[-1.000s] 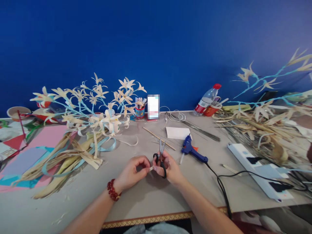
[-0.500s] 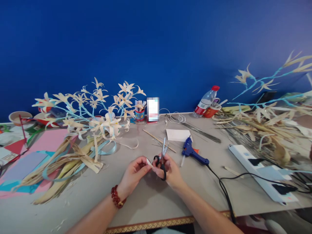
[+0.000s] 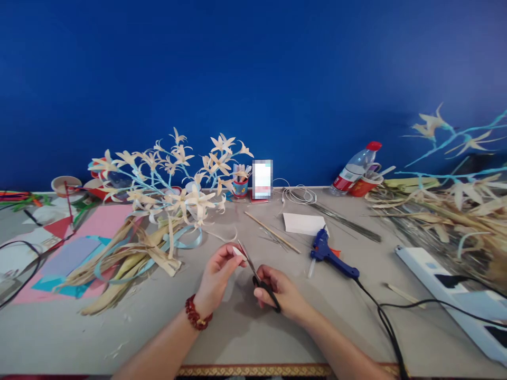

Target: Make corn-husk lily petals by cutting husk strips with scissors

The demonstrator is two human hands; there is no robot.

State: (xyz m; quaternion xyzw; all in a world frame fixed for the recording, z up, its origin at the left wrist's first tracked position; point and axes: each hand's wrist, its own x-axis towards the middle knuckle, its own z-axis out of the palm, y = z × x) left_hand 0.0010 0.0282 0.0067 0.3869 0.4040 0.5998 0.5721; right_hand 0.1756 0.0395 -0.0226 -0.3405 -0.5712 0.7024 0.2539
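Observation:
Between thumb and fingers, my left hand point(image 3: 222, 272) pinches a small pale petal-shaped piece point(image 3: 239, 254). Black-handled scissors point(image 3: 266, 293) are in my right hand point(image 3: 282, 293), its fingers in the handle loops. Their blades point up and left, with the tips close beside the pale piece; whether they touch it I cannot tell. A beaded red bracelet circles my left wrist. Beyond the left hand stand cream husk flowers point(image 3: 190, 198) on light blue stems. To the right of my hands lies a blue glue gun point(image 3: 330, 256), near a white card point(image 3: 303, 224).
Dried husk strips point(image 3: 130, 264) and coloured paper point(image 3: 91, 248) lie at left. A white power strip point(image 3: 439, 295) with black cables sits at right. Farther back are a thin stick point(image 3: 273, 232), wires point(image 3: 348, 221), a phone point(image 3: 262, 179), a tilted bottle point(image 3: 354, 169) and more husks point(image 3: 443, 211).
The scissors have swung from upright to pointing left toward the pale piece, and my right hand has turned with them. The whole scene has shifted rightward in view.

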